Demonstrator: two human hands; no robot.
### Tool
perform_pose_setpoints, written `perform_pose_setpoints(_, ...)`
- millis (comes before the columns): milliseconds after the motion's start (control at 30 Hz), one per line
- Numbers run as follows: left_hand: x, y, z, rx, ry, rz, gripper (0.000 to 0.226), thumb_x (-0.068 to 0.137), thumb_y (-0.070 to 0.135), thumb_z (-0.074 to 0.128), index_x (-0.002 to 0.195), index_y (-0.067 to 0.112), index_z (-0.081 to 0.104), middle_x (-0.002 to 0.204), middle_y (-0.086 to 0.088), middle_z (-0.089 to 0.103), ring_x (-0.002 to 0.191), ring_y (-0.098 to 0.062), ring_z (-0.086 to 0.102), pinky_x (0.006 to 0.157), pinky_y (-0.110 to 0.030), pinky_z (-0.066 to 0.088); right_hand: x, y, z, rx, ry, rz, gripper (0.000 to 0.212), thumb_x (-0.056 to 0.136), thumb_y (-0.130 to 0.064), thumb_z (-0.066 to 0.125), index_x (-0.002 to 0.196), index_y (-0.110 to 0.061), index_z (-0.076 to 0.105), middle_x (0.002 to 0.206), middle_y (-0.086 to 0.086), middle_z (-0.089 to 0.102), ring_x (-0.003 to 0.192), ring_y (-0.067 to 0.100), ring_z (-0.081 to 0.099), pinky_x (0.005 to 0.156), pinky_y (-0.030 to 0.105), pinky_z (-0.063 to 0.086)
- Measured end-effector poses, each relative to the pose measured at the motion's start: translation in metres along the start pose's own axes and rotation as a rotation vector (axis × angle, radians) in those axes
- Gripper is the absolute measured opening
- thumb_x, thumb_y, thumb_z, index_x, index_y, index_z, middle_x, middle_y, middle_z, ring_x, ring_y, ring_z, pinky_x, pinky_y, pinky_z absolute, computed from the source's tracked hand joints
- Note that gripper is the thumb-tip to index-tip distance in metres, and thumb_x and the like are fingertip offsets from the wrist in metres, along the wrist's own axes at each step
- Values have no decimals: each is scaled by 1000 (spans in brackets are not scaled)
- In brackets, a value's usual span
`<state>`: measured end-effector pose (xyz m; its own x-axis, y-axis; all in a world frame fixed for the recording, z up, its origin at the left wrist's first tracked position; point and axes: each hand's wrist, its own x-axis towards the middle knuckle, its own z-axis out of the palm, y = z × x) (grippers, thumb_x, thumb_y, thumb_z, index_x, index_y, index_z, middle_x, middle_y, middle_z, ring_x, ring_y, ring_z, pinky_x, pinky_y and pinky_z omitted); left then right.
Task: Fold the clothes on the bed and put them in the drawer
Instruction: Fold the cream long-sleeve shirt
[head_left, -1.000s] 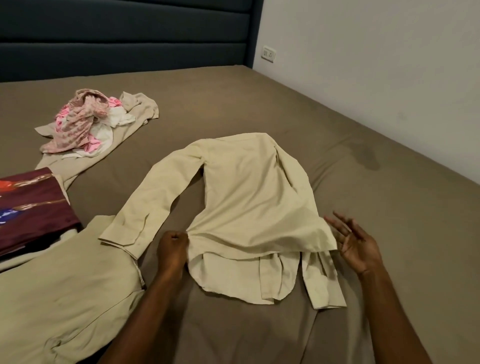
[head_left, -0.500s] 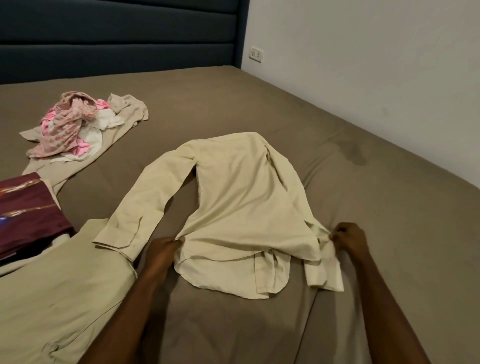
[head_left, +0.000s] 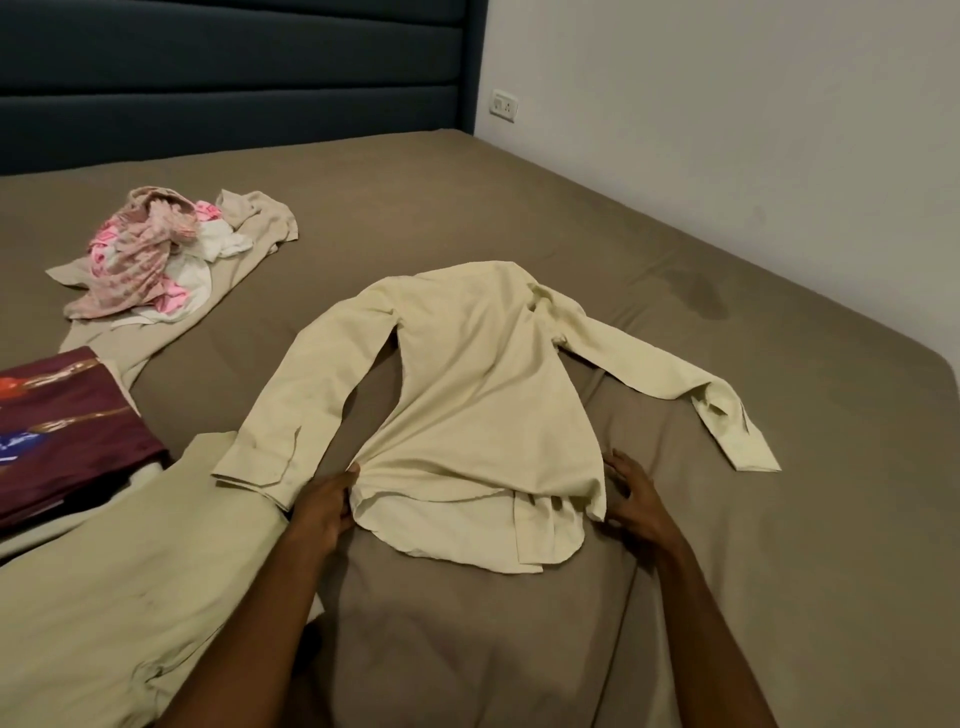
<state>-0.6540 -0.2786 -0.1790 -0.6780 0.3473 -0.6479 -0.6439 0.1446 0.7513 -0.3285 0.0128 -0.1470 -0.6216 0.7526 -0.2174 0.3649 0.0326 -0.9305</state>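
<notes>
Only the two forearms and hands of the person show, entering from the lower edge of the picture. Both arms are bare from that edge to the wrists: no sleeve, cuff or glove covers either of them. The left hand (head_left: 323, 512) carries no ring, watch or band on the wrist behind it. The right hand (head_left: 640, 506) is likewise bare, its wrist unadorned, and its fingers (head_left: 621, 467) are slim, with short nails. Nothing of the clothing worn higher up the arms or on the body comes into the picture.
</notes>
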Motion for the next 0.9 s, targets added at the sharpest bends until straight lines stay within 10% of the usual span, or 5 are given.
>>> perform_pose_setpoints(133, -12, 2, 10, 30, 65, 50, 28, 95, 20, 73, 112, -1, 64, 97, -15, 68, 75, -25, 62, 61, -32, 50, -8, -16, 6, 22, -36, -107, 79, 68, 2, 93, 138, -16, 61, 137, -4, 67, 124, 9, 63, 89, 24, 56)
perform_pose_setpoints(333, -20, 7, 2, 6, 23, -19, 38, 99, 17, 65, 129, -6, 59, 102, -18, 67, 76, -27, 62, 62, -38, 51, 3, -8, 36, 90, 368, -194, 16, 97, -6, 62, 86, -11, 72, 76, 10, 65, 72, 21, 61, 66, 45, 56)
perform_pose_setpoints(600, -24, 18, -6, -125, 70, -12, 34, 103, 6, 56, 133, -8, 54, 109, -19, 62, 78, -28, 59, 76, -47, 53, -8, -28, -17, -61, 426, -259, 36, 72, 11, 62, 92, -11, 80, 82, 4, 78, 77, 28, 74, 69, 39, 59)
perform_pose_setpoints(800, -27, 18, -2, -18, 162, 50, 34, 99, 7, 58, 130, -7, 57, 120, -26, 65, 101, -40, 66, 84, -49, 58, -16, -11, -27, -257, 945, -142, 34, 77, 2, 62, 100, -18, 75, 104, 8, 67, 92, 31, 66, 79, 36, 46)
perform_pose_setpoints(900, -18, 14, -7, 40, 187, 54, 37, 96, 6, 57, 131, -6, 57, 122, -26, 65, 105, -43, 66, 92, -58, 56, -3, 3, -4, -272, 759, -54, 55, 75, -18, 79, 128, -14, 63, 121, 11, 62, 103, 27, 61, 89, 42, 50)
